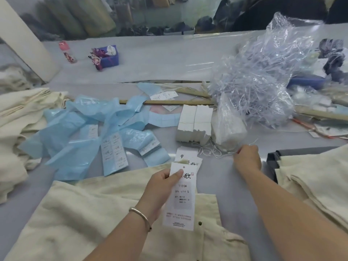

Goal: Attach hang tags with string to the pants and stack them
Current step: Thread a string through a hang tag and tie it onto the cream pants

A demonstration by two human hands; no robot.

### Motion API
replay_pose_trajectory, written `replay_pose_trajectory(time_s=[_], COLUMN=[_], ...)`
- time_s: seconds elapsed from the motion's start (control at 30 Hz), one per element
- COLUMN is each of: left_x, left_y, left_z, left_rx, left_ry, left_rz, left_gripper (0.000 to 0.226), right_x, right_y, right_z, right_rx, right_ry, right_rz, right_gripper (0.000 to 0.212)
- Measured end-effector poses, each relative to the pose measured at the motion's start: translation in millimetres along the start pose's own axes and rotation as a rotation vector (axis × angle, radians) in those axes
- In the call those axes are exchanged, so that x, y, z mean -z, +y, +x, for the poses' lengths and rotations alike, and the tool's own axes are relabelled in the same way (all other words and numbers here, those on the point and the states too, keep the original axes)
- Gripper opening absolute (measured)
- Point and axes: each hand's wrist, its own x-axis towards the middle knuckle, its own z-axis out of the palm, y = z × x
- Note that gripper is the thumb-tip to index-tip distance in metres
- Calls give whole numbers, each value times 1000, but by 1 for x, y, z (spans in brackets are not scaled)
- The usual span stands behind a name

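Observation:
My left hand [162, 187] holds a long white hang tag [181, 198] upright, thumb pressed near its punched hole. Cream pants [90, 219] lie spread on the table below it. Further out, my right hand [246, 157] pinches a thin white string [216, 152] from a loose tangle beside a clear bag of strings [228, 127]. A small pile of printed tags [186, 153] lies just beyond the held tag. Two bundled blocks of white tags [194, 123] stand behind that.
Blue plastic sleeves and label sheets [90, 132] litter the left centre. Cream pants are piled at the left [20, 117] and stacked at the right [316, 178]. A heap of clear plastic fasteners in a bag [263, 81] sits at the back right. A purple box [110, 56] stands far back.

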Motion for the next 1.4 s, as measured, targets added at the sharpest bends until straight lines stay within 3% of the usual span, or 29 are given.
replay_pose_trajectory(time_s=[0.1,0.23,0.3,0.43,0.53,0.63,0.73,0.97,1.17,1.3,1.4], left_x=[-5,-8,-3,10,17,22,28,59,78,86,90], left_y=[2,-2,-1,1,-2,-7,-10,-7,2,5,2], left_z=[-2,-12,-17,-22,-23,-32,-44,-58,-69,-76,-83], left_rx=[8,8,9,114,287,408,435,382,232,98,34], left_ry=[-39,-75,-76,-139,-225,-349,-502,-528,-441,-389,-422], left_rz=[-21,-12,-36,-309,-528,-595,-650,-798,-642,-510,-453], left_gripper=[19,33,31,21,35,41,41,45,31,30,32], right_x=[1,7,13,20,20,19,18,24,26,23,23], right_y=[2,5,3,-14,-35,-56,-74,-93,-99,-100,-99], right_z=[0,-2,-6,-41,-93,-150,-202,-267,-301,-315,-321], right_rx=[-2,67,81,89,93,64,5,-18,-75,-56,-50], right_ry=[-27,-82,-41,64,-75,-252,-382,-318,-315,27,75], right_rz=[-17,7,149,646,960,1152,1303,1269,1238,1075,1076], right_gripper=[26,15,6,14,18,8,8,22,15,18,10])
